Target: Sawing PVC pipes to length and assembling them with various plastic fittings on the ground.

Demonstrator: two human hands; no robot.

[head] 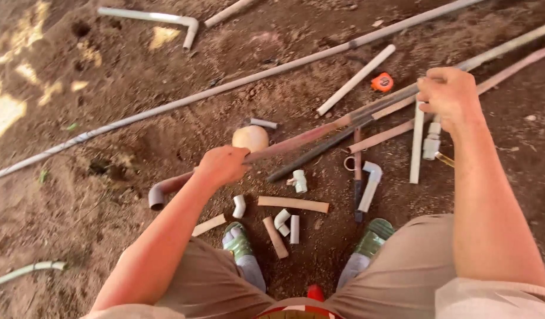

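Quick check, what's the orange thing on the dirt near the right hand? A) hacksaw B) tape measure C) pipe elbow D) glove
B: the small orange tape measure lies on the dirt just left of the right hand, which has its grip on the long pipe.

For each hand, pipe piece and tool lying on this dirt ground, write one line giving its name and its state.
Left hand: closed around the reddish pipe.
Right hand: closed around the same pipe, higher up.
Reddish pipe: held slanted, elbow end low.
Tape measure: lying on soil, untouched.
Short pipe offcuts: loose by the feet.
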